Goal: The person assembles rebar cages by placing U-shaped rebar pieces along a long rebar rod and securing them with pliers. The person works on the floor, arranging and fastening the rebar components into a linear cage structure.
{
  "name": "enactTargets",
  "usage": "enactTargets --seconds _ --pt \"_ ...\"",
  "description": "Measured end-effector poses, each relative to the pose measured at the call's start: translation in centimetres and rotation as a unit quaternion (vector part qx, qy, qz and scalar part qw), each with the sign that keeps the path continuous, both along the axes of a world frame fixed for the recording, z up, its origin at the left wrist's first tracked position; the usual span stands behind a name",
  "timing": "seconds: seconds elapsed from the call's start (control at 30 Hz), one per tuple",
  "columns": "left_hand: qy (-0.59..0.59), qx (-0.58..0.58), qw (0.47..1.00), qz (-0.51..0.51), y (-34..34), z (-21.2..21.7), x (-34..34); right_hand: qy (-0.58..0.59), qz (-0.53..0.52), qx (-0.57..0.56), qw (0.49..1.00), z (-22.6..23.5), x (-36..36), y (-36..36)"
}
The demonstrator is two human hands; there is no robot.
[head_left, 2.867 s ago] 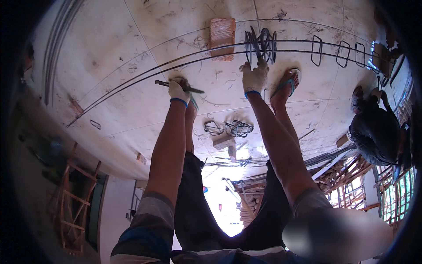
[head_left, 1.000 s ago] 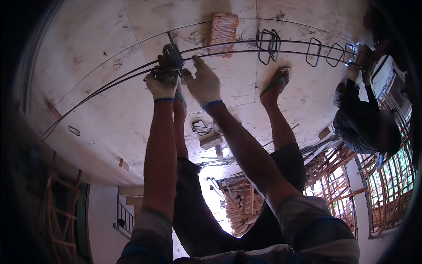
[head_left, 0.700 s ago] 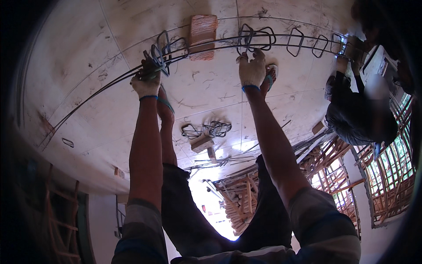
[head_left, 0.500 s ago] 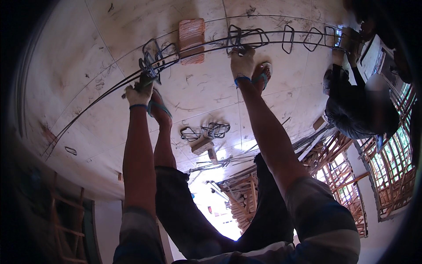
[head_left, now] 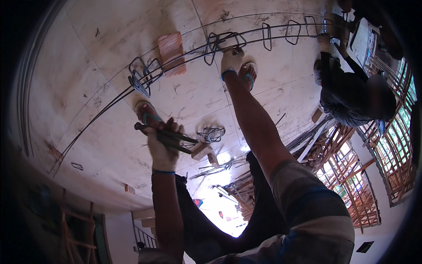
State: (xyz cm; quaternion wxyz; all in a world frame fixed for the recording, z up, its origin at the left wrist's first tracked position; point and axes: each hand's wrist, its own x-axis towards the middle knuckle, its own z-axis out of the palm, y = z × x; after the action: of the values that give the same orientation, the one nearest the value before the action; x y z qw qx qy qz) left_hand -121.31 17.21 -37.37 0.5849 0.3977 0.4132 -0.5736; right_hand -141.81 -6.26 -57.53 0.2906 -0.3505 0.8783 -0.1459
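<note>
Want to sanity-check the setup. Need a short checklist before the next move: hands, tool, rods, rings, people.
1. Tool under control: ok. Left hand holds the dark tool, away from the rods.
2. Right hand grip: cannot tell. It is up at the rods, but its fingertips are hard to make out.
3. Rods supported: ok at the brick, which they cross.
4. Rings spread out: not ok. One cluster is bunched left of the brick; more crowd near the right hand.
5. Co-worker clear: cannot tell. A hand is close to the rods; contact is unclear.
6. Footwear: arguably not ok, open sandals.
</note>
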Motion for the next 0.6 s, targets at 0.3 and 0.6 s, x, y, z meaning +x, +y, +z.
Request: enactTargets --seconds 0.3,0.6 --pt "0.020 0.043 0.991 -0.126 -0.3 -4.9 -7.2 0.029 0.223 -0.021 0.974 2.8 -0.7 1.4" --pt "-0.001 0.055 0.992 -0.113 -0.2 -6.0 -5.0 -0.054 0.439 0.023 0.897 4.0 2.5 1.9"
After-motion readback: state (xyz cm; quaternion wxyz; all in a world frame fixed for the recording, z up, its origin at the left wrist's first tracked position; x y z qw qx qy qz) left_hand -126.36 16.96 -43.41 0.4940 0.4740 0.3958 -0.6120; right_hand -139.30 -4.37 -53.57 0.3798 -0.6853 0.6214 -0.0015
